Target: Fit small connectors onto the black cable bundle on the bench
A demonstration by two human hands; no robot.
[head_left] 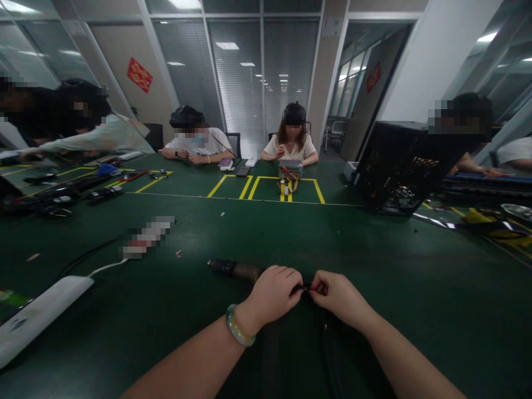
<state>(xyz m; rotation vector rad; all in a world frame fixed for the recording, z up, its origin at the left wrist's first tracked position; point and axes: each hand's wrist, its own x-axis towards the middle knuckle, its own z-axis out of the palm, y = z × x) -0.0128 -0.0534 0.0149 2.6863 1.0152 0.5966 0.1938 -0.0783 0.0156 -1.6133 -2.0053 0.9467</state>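
Note:
My left hand [274, 291], with a jade-like bangle [240, 326] on its wrist, is closed in a pinch at the middle of the table. Facing it, my right hand [336, 296] pinches too, its fingertips almost meeting the left ones. A small dark piece [306, 287] shows between the two pinches; its kind is too small to tell. Just behind my left hand lies a dark rod-shaped tool [233, 270] with a narrow tip pointing left, its other end hidden by the hand. A black cable or strap [328, 343] runs down beneath my right wrist.
On the green table [166, 332], a white power strip [41, 316] lies at left. A black computer case [386, 172] stands at back right. Across sit several people, one behind a grey box with coloured wires [290, 176]. Black parts [50, 194] lie far left.

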